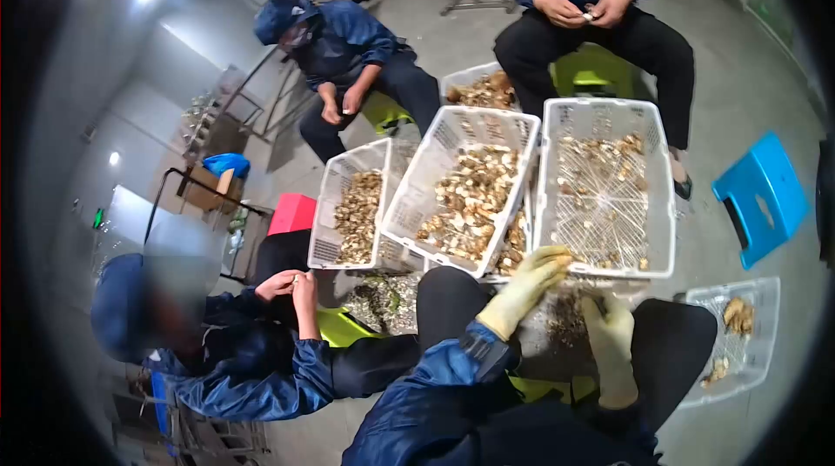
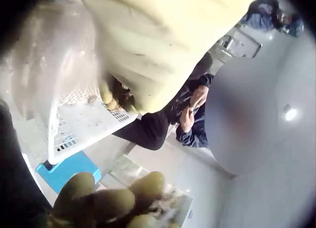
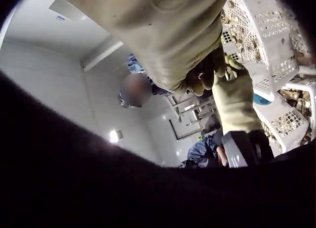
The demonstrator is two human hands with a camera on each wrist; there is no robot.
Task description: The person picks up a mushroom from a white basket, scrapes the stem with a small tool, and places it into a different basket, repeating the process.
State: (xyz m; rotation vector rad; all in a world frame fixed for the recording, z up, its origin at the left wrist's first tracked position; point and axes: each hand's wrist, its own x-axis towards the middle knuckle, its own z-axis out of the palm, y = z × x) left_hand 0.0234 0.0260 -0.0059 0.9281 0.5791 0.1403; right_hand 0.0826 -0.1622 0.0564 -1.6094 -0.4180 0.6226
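Note:
Both hands wear cream gloves with stained fingertips. My left hand (image 1: 529, 290) reaches to the near rim of the right-hand white crate (image 1: 671, 205), fingers mostly extended; in the left wrist view its glove (image 2: 163, 45) covers the top, with something brown beside the fingers, unclear whether held. My right hand (image 1: 611, 342) is lower, fingers pointing up beside dark brown debris (image 1: 565, 316). In the right wrist view my right hand (image 3: 163, 35) has bent fingers, their grip partly hidden, and my left hand (image 3: 234, 99) is close by. Pale-brown mushroom pieces (image 1: 600, 157) lie scattered in that crate.
More crates of mushroom pieces stand to the left, including a full one (image 1: 474, 196). A small crate (image 1: 770, 336) holds a few clumps at right, near a blue stool (image 1: 765, 196). Three seated people surround the crates, hands at their laps. Trimmings (image 1: 383, 299) cover the floor at left.

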